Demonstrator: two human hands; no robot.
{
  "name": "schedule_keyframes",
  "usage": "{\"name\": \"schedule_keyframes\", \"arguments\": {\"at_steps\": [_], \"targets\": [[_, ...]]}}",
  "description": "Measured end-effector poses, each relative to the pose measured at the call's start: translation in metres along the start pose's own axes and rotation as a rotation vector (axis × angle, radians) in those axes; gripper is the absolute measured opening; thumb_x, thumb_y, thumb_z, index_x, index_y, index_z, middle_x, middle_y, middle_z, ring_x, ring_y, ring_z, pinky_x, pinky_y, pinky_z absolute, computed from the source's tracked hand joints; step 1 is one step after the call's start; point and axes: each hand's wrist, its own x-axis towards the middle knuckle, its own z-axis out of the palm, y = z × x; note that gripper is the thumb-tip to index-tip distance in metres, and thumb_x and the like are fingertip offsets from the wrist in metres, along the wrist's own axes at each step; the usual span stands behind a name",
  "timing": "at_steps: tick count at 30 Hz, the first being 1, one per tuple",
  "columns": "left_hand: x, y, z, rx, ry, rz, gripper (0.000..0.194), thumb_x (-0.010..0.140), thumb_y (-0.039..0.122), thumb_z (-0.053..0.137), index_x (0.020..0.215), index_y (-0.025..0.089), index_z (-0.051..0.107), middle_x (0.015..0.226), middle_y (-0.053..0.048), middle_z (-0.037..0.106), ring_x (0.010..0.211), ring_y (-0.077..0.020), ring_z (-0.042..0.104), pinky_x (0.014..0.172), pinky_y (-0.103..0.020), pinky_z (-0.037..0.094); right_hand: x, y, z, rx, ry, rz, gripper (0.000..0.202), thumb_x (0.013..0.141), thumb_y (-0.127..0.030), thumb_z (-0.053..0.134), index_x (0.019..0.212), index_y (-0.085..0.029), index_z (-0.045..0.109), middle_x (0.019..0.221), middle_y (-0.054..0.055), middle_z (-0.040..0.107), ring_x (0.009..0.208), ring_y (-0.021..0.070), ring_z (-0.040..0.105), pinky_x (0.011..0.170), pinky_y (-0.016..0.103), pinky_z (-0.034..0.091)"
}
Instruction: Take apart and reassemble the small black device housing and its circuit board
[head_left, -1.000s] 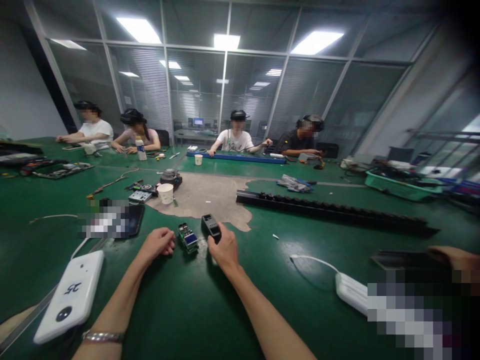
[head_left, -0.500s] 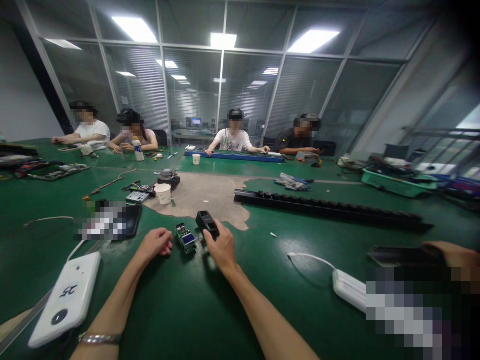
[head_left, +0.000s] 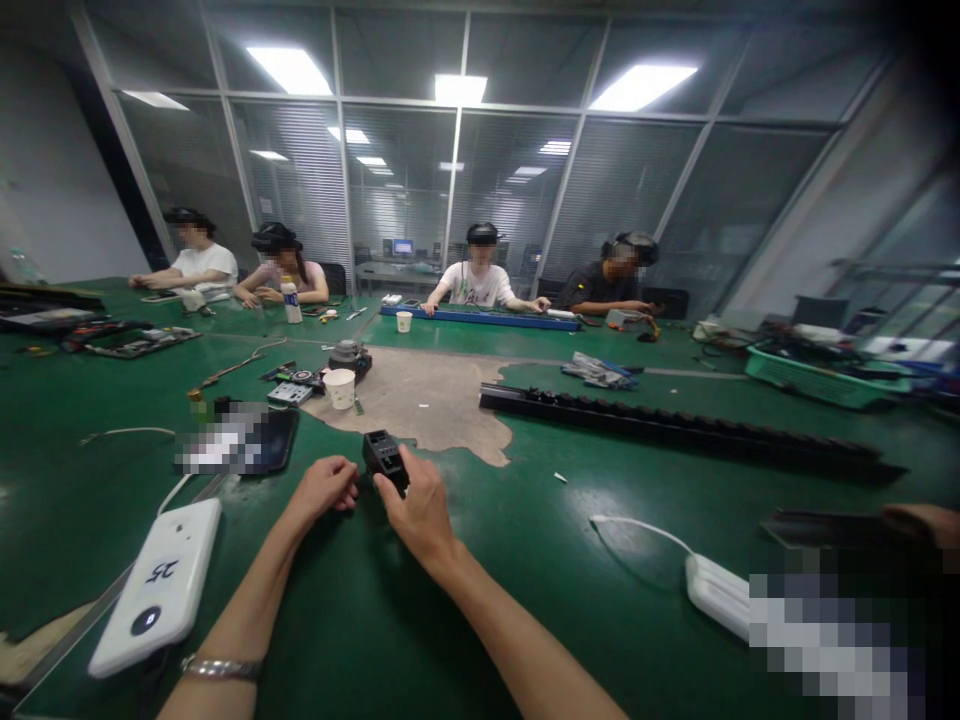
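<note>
And here's the right hand [head_left: 420, 500] with the black casing [head_left: 382, 455], one of it, held out over the table [head_left: 360, 630] just beyond the left fingers; whether it touches the tabletop, I can't tell. The right thumb lies along the near side and the fingers wrap the far side, closed to the casing's width, a grip that probably leaves the slotted top uncovered. Over to the left hand [head_left: 328, 485]: fingers curled well in, tips just beside the casing, and whether they pinch anything I cannot tell; it's likely set this close so both hands can share the work. Now the count! Two paper cups, one near [head_left: 340, 390], one far [head_left: 403, 322], both upright. One white power bank [head_left: 165, 580] at the left, parked beside the forearm, presumably so its lead reaches the phone [head_left: 277, 440]. One long black rail [head_left: 675, 430] stretched across the right, probably laid there for its length, one blue bar [head_left: 480, 317] beyond, one bottle [head_left: 292, 303], one green basket [head_left: 817, 385]. Four co-workers sit opposite, and one more person's hand [head_left: 926, 522] shows at the right edge.
</note>
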Motion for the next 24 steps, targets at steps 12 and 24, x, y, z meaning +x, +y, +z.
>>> {"name": "schedule_keyframes", "arguments": {"at_steps": [12,24], "targets": [[-0.003,0.005,0.001,0.004,0.005,0.004,0.028,0.078,0.044,0.047,0.076,0.016,0.053,0.059,-0.002,0.064,0.046,-0.013,0.061,0.041,-0.019,0.043,-0.014,0.005,0.007,-0.103,-0.113,-0.041,0.052,0.081,-0.032,0.057,0.127,-0.011,0.047,0.109,0.015,0.06,0.101,0.0277,0.054,0.089,0.042,0.042],[-0.004,0.009,0.001,0.008,-0.001,-0.011,0.033,0.074,0.048,0.05,0.076,0.016,0.054,0.061,-0.004,0.066,0.046,-0.0136,0.062,0.041,-0.02,0.043,-0.019,0.007,0.012,-0.035,-0.105,-0.07,0.054,0.084,-0.029,0.053,0.134,-0.013,0.041,0.124,0.016,0.052,0.114,0.0272,0.048,0.096,0.043,0.041]]}}
